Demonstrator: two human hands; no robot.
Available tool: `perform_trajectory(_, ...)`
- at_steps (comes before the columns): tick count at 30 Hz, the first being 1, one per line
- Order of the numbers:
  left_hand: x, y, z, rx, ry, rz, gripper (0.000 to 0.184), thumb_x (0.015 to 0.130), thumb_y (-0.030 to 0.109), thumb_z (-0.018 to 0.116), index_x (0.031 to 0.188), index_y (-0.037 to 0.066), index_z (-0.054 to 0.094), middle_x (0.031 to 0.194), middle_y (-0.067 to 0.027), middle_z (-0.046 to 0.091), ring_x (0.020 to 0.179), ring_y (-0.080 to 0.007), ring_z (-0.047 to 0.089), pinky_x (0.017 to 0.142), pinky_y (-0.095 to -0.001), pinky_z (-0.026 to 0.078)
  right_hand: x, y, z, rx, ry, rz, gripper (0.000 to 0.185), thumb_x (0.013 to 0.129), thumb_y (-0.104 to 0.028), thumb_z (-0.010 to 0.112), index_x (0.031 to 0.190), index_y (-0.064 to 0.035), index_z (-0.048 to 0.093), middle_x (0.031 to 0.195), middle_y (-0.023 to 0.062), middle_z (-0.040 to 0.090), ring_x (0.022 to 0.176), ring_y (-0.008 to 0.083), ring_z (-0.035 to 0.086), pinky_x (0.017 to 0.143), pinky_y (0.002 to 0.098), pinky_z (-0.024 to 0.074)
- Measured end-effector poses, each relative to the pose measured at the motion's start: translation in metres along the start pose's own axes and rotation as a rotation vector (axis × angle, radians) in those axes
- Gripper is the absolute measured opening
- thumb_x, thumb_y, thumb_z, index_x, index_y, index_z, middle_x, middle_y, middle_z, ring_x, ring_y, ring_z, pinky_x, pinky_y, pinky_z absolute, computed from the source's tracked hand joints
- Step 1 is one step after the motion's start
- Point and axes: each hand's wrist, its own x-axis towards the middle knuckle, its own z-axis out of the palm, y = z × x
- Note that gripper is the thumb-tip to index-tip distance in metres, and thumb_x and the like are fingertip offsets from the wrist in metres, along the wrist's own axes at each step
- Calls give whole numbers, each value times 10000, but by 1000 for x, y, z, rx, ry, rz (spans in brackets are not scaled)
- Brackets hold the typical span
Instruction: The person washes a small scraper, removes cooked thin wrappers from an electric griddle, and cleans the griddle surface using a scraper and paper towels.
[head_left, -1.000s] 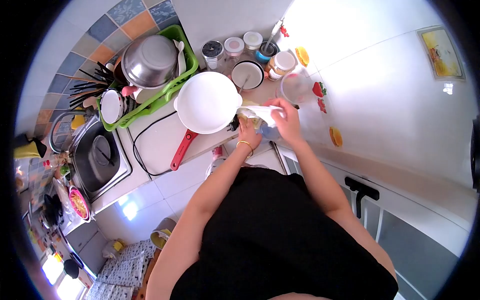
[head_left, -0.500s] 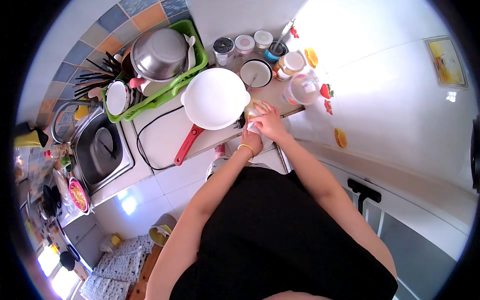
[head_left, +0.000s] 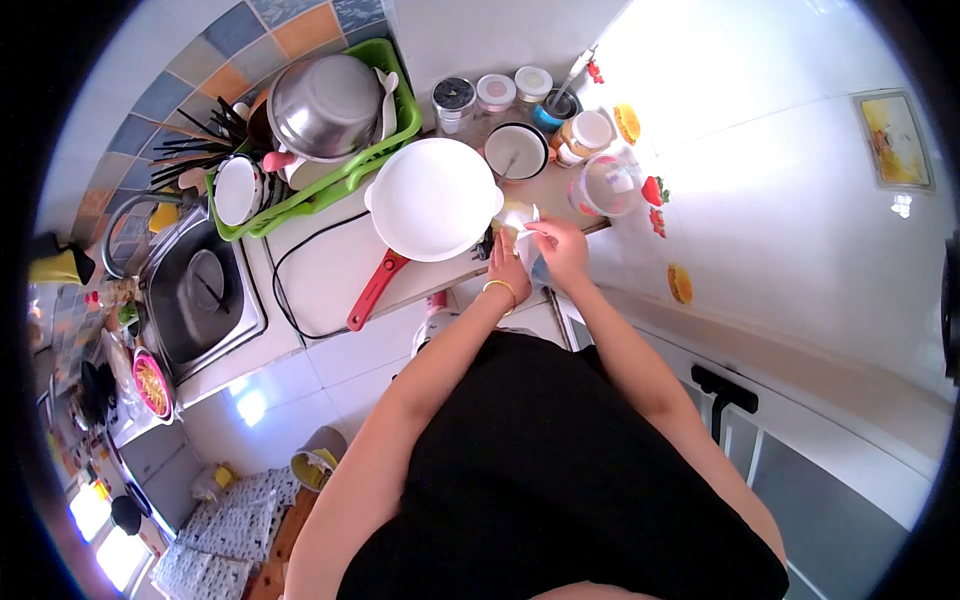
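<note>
My right hand [head_left: 564, 252] is closed in a pinch on a crumpled white tissue [head_left: 533, 226] above the counter's front edge. Just left of it, my left hand [head_left: 510, 272], with a yellow bracelet at the wrist, has its fingers stretched out towards the counter; part of the tissue lies against or beside them. A pale yellowish item [head_left: 513, 213] sits behind the hands, too covered to name. A white pan [head_left: 434, 198] with a red handle [head_left: 377, 289] stands to their left, and a black plug [head_left: 484, 246] lies between pan and left hand.
A green dish rack [head_left: 330, 195] holds a steel bowl [head_left: 326, 107] and other dishes. Farther left is the sink [head_left: 190, 345]. Several jars, a dark-rimmed mug [head_left: 516, 152] and a clear plastic tub [head_left: 607, 186] line the back right. A black cord [head_left: 281, 285] crosses the counter.
My right hand has lifted off my left hand and shifted slightly right, drawing the tissue up with it. The left hand's fingers now show more and point upward in view.
</note>
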Motion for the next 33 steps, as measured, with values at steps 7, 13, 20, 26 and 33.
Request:
perform_trajectory(7, 7, 1, 7, 49, 19, 47, 675, 832, 164, 487, 1447, -14, 275, 1529, -291, 64, 1427, -435, 53, 1168, -458, 89, 2, -56, -40, 371, 262, -24, 239, 828, 4, 608, 1067, -14, 591, 1035, 77, 620, 970, 157, 581, 854, 277, 458)
perform_trajectory(13, -38, -2, -37, -947, -21, 456, 729, 852, 329, 603, 1465, 89, 290, 1506, -117, 309, 1408, -277, 248, 1158, -409, 169, -5, -77, -53, 702, 264, 111, 345, 862, -24, 613, 1184, -32, 491, 1169, 79, 535, 1030, 129, 536, 868, 252, 451)
perform_trajectory(20, -146, -34, -112, -2050, -272, 612, 939, 698, 193, 615, 1516, 167, 154, 1504, -125, 298, 1362, -292, 329, 1117, -463, 240, -36, -134, -30, 722, 37, 110, 390, 863, -47, 624, 1217, -49, 461, 1137, 84, 545, 1015, 138, 543, 853, 257, 458)
perform_trajectory(26, -245, -85, -130, -2167, 110, 579, 1040, 729, 606, 580, 1525, 176, 66, 1508, -162, 291, 1381, -313, 302, 1105, -539, 230, -67, -182, 45, 391, -104, -126, 454, 845, -12, 622, 1254, -52, 429, 1086, 76, 546, 985, 164, 551, 851, 284, 467)
perform_trajectory(33, -387, -169, -93, -1869, 601, 398, 1228, 654, 530, 788, 1518, 227, -30, 1519, -130, 203, 1386, -285, 285, 1092, -491, 296, -149, -280, 163, 620, -468, -127, 579, 820, -49, 693, 1324, -77, 410, 1047, 82, 576, 981, 185, 579, 866, 309, 473)
